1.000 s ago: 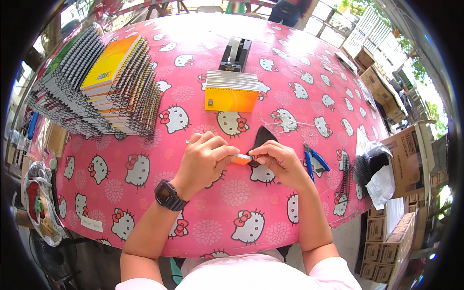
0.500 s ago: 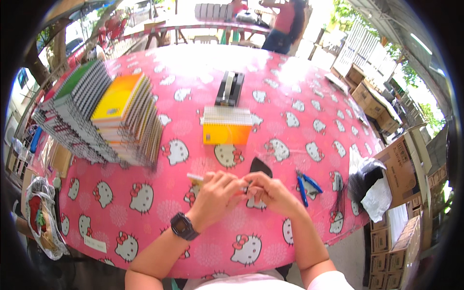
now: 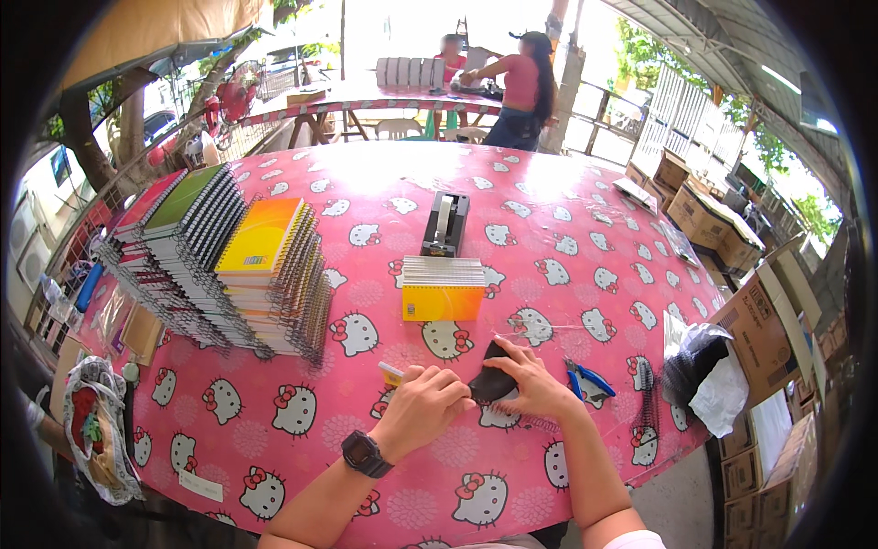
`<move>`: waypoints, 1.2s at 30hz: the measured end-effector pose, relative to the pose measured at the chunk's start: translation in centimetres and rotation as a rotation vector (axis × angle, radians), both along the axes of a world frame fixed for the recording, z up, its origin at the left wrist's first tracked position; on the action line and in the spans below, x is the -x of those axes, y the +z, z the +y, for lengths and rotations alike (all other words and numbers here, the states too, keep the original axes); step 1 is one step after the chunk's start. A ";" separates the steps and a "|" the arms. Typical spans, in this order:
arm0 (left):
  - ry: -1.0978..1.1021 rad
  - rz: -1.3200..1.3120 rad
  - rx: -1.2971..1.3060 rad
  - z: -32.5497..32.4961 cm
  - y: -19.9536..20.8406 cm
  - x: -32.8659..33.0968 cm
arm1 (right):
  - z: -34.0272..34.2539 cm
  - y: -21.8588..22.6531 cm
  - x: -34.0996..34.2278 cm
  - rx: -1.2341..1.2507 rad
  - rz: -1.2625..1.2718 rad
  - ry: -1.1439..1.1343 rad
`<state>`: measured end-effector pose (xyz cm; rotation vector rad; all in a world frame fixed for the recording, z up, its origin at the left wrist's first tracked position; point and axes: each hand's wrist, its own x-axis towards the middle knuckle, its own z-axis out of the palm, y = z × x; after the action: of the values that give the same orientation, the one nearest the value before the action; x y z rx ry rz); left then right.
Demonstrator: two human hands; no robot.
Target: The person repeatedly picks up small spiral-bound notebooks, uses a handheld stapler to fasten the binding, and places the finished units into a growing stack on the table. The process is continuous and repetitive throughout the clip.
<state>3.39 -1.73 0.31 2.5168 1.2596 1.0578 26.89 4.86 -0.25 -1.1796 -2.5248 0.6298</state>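
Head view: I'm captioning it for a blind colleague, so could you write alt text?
A person's right hand touches a black object while the left hand holds a small yellow item over a pink table. Spiral notebooks stand stacked left; blue-handled pliers lie right.

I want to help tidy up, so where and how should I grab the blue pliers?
Probably around both blue handles of the pliers, coming from the near right, beside the right hand. The pliers lie flat with handles spread toward the near right and the small metal end pointing away, so you could wrap both handles and squeeze them together.
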 end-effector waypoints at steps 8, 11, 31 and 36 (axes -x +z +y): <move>-0.006 -0.017 0.008 0.0 0.0 0.1 | 0.2 -1.5 1.4 -0.148 0.065 -0.103; 0.045 0.006 -0.120 0.2 -0.2 0.6 | 0.2 -1.2 1.4 -0.023 0.258 -0.151; 0.075 -0.063 -0.027 0.8 -0.2 1.8 | -1.0 1.5 1.0 0.656 0.852 0.150; 0.097 -0.112 0.054 0.6 0.0 1.7 | -1.5 2.2 1.6 0.566 0.434 -0.138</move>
<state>1.73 -1.15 0.27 2.3428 1.3707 1.1514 25.27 3.34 1.93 -1.2012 -1.9351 1.4475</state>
